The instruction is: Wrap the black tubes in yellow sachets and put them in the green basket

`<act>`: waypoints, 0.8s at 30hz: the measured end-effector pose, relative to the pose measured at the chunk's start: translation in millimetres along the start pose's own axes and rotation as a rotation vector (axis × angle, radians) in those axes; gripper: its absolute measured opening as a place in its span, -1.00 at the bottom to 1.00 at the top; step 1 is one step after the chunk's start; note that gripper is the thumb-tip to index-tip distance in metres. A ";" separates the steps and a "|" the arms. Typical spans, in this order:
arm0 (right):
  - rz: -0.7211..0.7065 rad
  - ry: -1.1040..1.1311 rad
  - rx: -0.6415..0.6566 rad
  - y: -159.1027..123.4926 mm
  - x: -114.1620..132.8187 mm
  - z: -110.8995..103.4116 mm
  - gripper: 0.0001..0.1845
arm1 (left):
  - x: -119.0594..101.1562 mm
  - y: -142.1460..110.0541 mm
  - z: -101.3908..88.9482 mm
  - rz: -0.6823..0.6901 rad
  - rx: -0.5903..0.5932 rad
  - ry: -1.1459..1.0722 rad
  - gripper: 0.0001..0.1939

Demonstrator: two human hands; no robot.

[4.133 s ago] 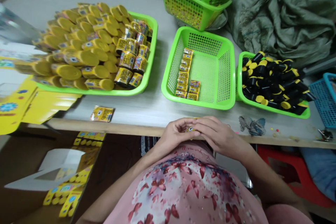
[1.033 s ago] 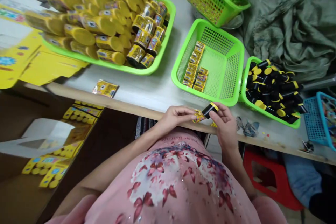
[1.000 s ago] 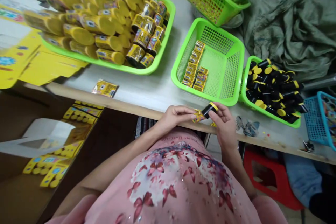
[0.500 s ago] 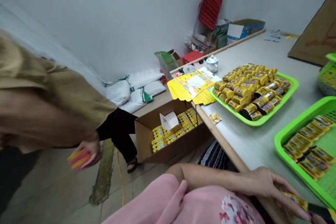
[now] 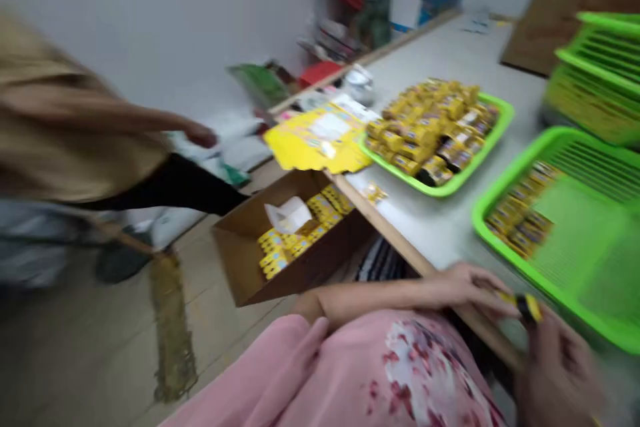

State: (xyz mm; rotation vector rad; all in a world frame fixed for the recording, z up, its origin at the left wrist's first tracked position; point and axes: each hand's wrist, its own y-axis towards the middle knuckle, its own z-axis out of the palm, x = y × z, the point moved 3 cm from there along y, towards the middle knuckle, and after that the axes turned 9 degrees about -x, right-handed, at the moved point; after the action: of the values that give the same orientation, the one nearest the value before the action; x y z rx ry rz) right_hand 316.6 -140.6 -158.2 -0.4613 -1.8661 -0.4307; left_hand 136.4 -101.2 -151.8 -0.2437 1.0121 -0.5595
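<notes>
The picture is smeared by motion. My left hand (image 5: pixel 470 287) rests at the table's front edge, fingers pinched on a yellow label wrapper. My right hand (image 5: pixel 557 363) is low at the right, fingers closed round a small black tube with a yellow cap (image 5: pixel 529 307). The two hands meet at the tube. Just beyond them stands a green basket (image 5: pixel 505 180) with a row of yellow sachets (image 5: pixel 517 223) inside.
A green tray (image 5: pixel 493 137) piled with yellow-labelled tubes lies farther back, yellow cartons (image 5: pixel 315 140) beside it. A cardboard box (image 5: pixel 250 273) of yellow packs sits on the floor. Another person in a tan top (image 5: pixel 70 127) bends at the left. Stacked green baskets (image 5: pixel 600 73) are at far right.
My view has swung left from the table towards the floor and wall. The other person's arm has reached out to the right. Both my hands stay on the tube and wrapper.
</notes>
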 end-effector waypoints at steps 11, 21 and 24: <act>-0.290 0.134 0.264 -1.1 25.3 8.2 -0.64 | -1.4 12.3 2.3 -0.024 0.057 0.033 -0.69; -0.044 0.364 0.304 0.2 21.9 11.5 -0.68 | -6.2 1.9 6.9 -0.124 0.126 0.055 -0.70; -0.002 0.322 0.191 1.7 19.0 13.7 -0.68 | -7.3 -0.2 6.8 0.117 -0.021 0.240 -0.69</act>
State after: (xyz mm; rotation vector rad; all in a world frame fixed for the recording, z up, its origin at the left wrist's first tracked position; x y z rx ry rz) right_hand 300.5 -130.2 -144.5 -0.2441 -1.5766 -0.3040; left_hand 139.2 -97.8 -142.8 -0.1367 1.2573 -0.4792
